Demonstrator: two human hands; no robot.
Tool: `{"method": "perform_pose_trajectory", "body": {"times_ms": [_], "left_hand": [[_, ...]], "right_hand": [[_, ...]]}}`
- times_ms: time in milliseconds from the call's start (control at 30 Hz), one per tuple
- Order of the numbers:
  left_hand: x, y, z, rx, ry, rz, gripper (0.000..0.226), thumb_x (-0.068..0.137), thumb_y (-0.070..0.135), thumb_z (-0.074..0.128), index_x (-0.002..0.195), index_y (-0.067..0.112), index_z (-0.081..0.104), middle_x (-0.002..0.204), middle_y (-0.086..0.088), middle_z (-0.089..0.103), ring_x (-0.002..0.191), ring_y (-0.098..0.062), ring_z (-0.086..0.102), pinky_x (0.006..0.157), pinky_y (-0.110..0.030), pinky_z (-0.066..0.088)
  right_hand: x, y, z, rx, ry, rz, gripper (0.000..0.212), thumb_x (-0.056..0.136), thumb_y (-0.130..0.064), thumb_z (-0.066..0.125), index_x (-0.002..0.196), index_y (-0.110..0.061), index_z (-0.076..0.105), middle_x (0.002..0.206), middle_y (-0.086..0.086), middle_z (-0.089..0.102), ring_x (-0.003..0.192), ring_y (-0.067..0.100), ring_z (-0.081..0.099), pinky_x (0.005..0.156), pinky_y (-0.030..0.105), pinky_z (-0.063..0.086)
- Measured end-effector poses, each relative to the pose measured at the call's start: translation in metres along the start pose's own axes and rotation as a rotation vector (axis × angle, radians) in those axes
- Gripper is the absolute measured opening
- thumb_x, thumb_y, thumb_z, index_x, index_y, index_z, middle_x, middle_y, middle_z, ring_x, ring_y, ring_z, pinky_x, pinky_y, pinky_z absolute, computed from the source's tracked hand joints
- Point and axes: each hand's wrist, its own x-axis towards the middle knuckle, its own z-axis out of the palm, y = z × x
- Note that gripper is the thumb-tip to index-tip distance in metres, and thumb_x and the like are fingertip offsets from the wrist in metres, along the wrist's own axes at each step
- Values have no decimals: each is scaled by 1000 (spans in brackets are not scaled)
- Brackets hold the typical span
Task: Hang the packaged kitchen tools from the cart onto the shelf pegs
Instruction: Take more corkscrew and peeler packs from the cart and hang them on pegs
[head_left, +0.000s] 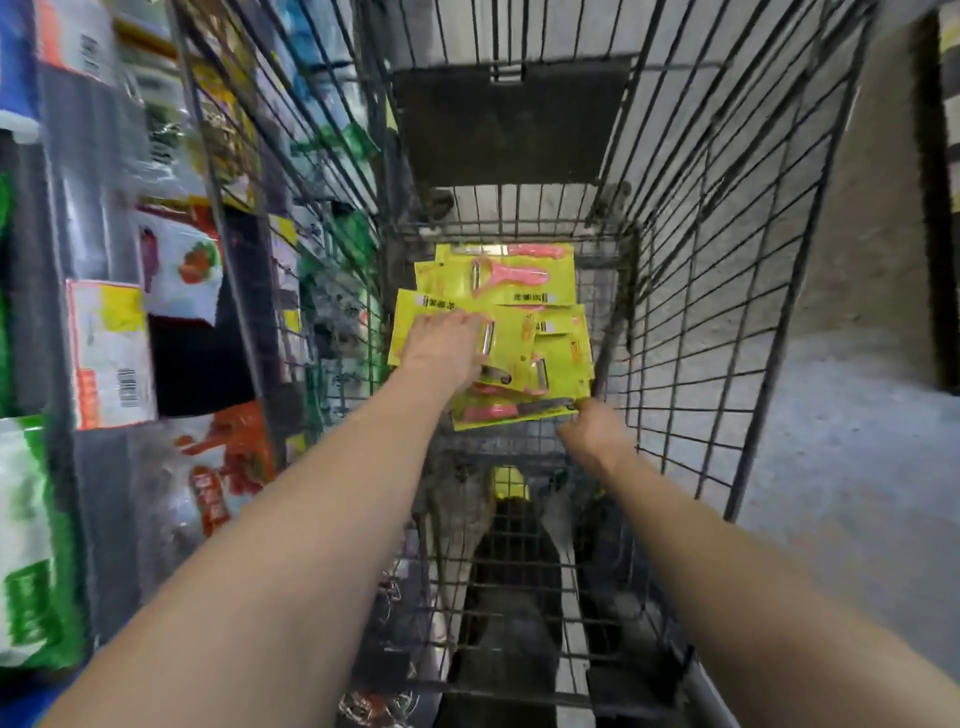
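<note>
Both bare arms reach down into a wire cart (727, 260) seen from above. On its mesh floor, toward the far end, lies a loose pile of packaged kitchen tools (558, 343): yellow cards overlapping at different angles, each carrying a pink-handled peeler. The topmost far card (524, 299) lies face up with its peeler (517, 273) plainly showing.

The left hand (444, 351) lies palm down on the left side of the pile, with its fingers straight and close together, pressing flat on a card. The right hand (597, 434) is at the near right corner of the pile, seen from the back, with its fingers curled downward where the lowest card's corner ends. It may be pinching that corner, but blur and the hand's own back hide the fingertips, so I cannot tell.

A dark flat panel (509, 124) stands against the cart's far wall. Left of the cart runs a shelf of packaged goods (111, 353), blurred, in white, green, orange and red wrappers. To the right is grey concrete floor (857, 441)
</note>
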Motion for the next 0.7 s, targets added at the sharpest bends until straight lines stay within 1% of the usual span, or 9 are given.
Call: {"method": "perform_pose_trajectory", "body": {"times_ms": [100, 167, 233, 300, 367, 467, 533, 600, 700], "left_hand": [[33, -3, 10, 47, 18, 49, 63, 93, 42, 68, 147, 19, 45, 150, -9, 50, 139, -33, 46, 114, -50, 37], [49, -8, 17, 68, 11, 61, 79, 90, 48, 72, 153, 16, 37, 160, -11, 38, 148, -32, 36, 120, -53, 29], [61, -16, 24, 70, -3, 64, 96, 86, 55, 72, 159, 15, 24, 162, -12, 34, 151, -32, 31, 122, -53, 25], [69, -25, 34, 83, -11, 72, 106, 84, 63, 70, 162, 16, 16, 161, -13, 35, 151, -32, 30, 124, -51, 23], [72, -31, 43, 87, 21, 91, 102, 82, 66, 70, 159, 17, 24, 158, -14, 38, 149, -33, 34, 125, -50, 22], [70, -30, 48, 141, 113, 89, 108, 75, 70, 74, 156, 16, 29, 145, -17, 46, 139, -37, 43, 123, -52, 26], [67, -28, 48, 210, 129, 85, 110, 72, 71, 76, 154, 14, 31, 144, -20, 46, 137, -40, 43, 122, -53, 29], [62, -29, 47, 217, 118, 76, 102, 71, 68, 79, 148, 15, 38, 147, -21, 44, 140, -41, 41, 121, -53, 31], [52, -31, 40, 117, 73, 45, 84, 70, 62, 83, 132, 15, 51, 137, -17, 54, 131, -37, 49, 112, -51, 40]], "right_hand": [[20, 1, 18, 73, -10, 39, 37, 97, -27, 56, 126, -6, 63, 125, 21, 66, 114, 38, 62, 87, 36, 51], [33, -1, 28, 171, 8, 83, 40, 96, -35, 59, 126, -9, 64, 126, 17, 66, 117, 38, 62, 91, 37, 50], [47, 2, 35, 349, 86, 184, 42, 88, -37, 67, 119, -10, 60, 116, 17, 70, 106, 37, 67, 86, 40, 55], [57, 5, 42, 499, 161, 285, 52, 84, -31, 73, 124, -9, 48, 117, 17, 69, 104, 36, 68, 81, 36, 53], [60, 6, 45, 557, 204, 340, 61, 86, -26, 75, 132, -8, 40, 123, 18, 65, 112, 37, 65, 81, 35, 48], [62, 5, 50, 594, 243, 360, 60, 88, -25, 75, 133, -8, 39, 124, 17, 63, 113, 36, 63, 78, 33, 44], [67, 7, 55, 621, 244, 339, 60, 85, -25, 79, 128, -10, 41, 122, 16, 64, 108, 36, 65, 83, 36, 53], [68, 9, 55, 667, 246, 316, 63, 80, -26, 83, 126, -12, 42, 118, 14, 65, 103, 33, 66, 87, 44, 57], [64, 10, 47, 799, 247, 251, 64, 77, -17, 83, 128, -14, 44, 108, 8, 66, 94, 25, 66, 86, 42, 58]]}}
